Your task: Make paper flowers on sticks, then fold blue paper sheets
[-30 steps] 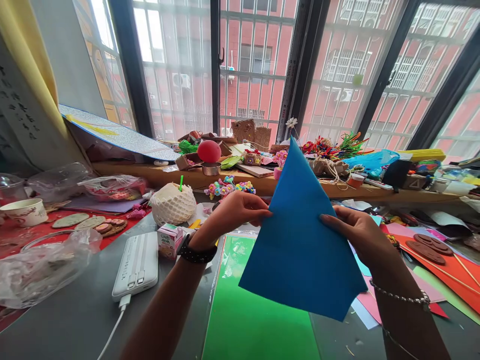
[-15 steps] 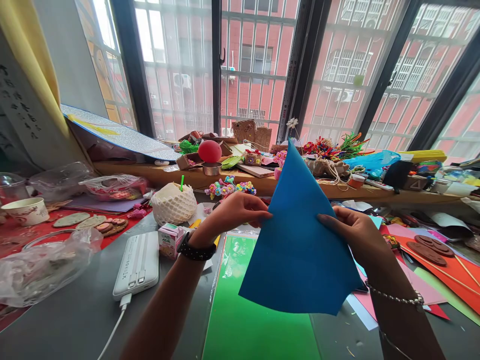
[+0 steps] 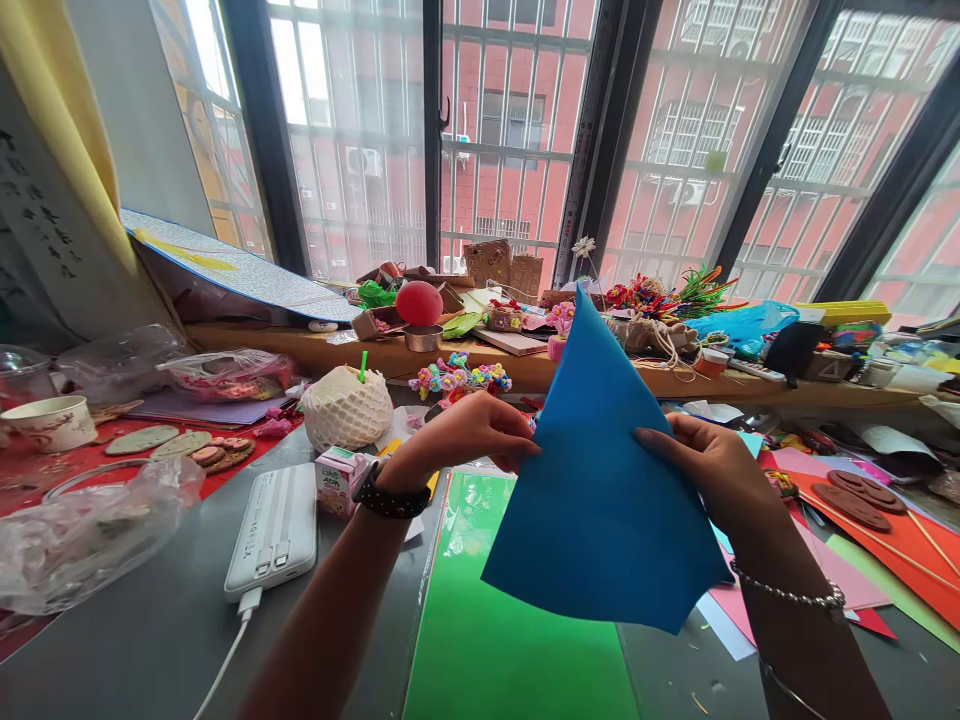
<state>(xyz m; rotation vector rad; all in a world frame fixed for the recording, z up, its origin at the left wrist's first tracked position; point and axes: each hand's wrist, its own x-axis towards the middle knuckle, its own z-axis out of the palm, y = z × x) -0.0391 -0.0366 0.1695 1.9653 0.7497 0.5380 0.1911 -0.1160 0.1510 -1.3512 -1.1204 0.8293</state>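
A sheet of blue paper (image 3: 607, 500) is held up in the air between my hands, its pointed corner at the top and its lower edge curving. My left hand (image 3: 480, 432) pinches the left edge, with the fingertips partly behind the sheet. On the right side, my right hand (image 3: 697, 460) grips the paper, thumb in front and the other fingers behind it. Below the sheet lies a glossy green sheet (image 3: 510, 660) on the grey table (image 3: 360, 640).
Left of my arm are a white power bank (image 3: 274, 525) with a cable, a small drink carton (image 3: 341, 482) and a netted coconut (image 3: 346, 408). Coloured papers (image 3: 862, 580) lie at the right. Craft items and a red ball (image 3: 419, 303) crowd the windowsill.
My left hand has slid slightly down along the paper's left edge. The blue paper has shifted a little down and to the right; my right hand stays nearly still.
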